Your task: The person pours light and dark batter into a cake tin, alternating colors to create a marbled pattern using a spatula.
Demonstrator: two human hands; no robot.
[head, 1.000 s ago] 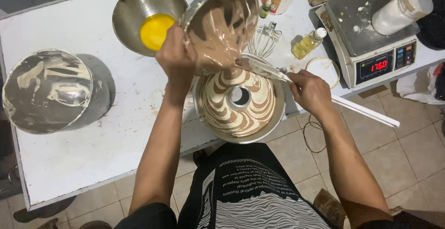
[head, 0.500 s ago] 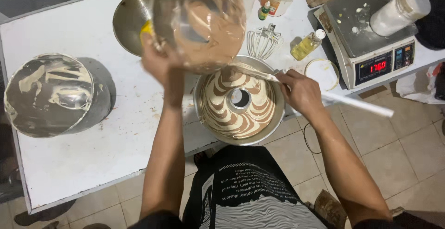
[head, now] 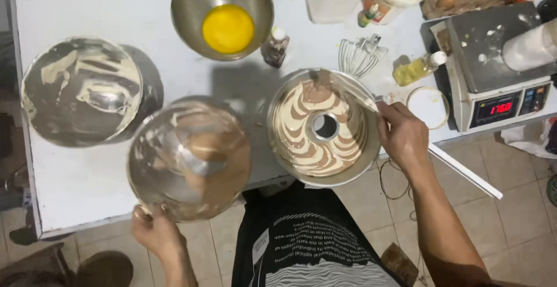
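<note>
The smeared steel bowl (head: 188,158), judged light but slippery, is gripped at its near rim by the left hand (head: 155,232) over the tabletop (head: 75,177) edge, while the right hand (head: 404,138) is closed on a spatula (head: 362,94) at the ring pan (head: 324,128).

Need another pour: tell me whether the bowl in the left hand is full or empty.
Nearly empty: the bowl shows only brown smears of batter over bare metal.
</note>
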